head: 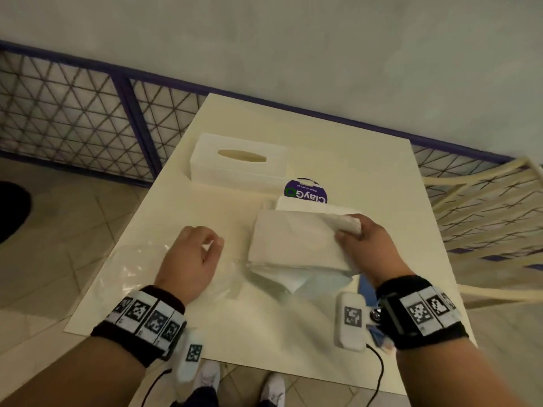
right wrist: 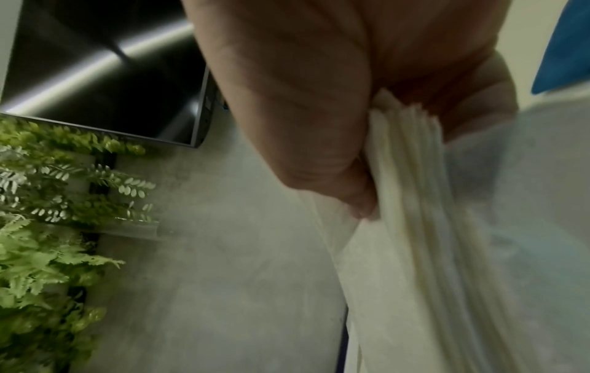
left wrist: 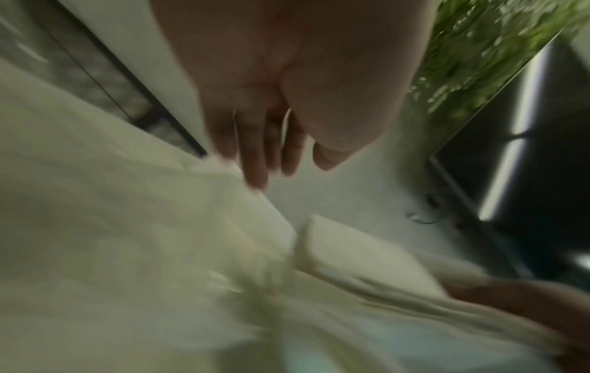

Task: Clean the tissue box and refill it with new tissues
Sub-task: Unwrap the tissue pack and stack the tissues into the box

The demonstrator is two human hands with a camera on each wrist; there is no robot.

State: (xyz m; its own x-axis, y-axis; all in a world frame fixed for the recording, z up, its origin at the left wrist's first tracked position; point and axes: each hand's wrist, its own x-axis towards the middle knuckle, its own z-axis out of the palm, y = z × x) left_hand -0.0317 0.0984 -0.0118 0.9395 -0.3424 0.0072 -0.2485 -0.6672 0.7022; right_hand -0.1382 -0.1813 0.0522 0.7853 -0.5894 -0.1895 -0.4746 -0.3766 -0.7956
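Note:
The white tissue box (head: 238, 160), with an oval slot on top, stands at the back of the cream table (head: 293, 333). My right hand (head: 348, 230) grips the right edge of a stack of white tissues (head: 293, 242), lifted above the table's middle. The right wrist view shows the tissue stack (right wrist: 447, 252) pinched between thumb and fingers of that hand (right wrist: 415, 156). A clear plastic wrapper (head: 138, 268) lies crumpled on the table, reaching under the stack. My left hand (head: 213, 245) hovers over the wrapper with relaxed fingers (left wrist: 255, 164), holding nothing.
A purple-lidded wipes tub (head: 305, 192) stands behind the stack, right of the box. A blue cloth (head: 364, 286) lies under my right wrist. A cream chair (head: 484, 201) stands to the right, and a mesh fence (head: 88, 113) runs behind the table.

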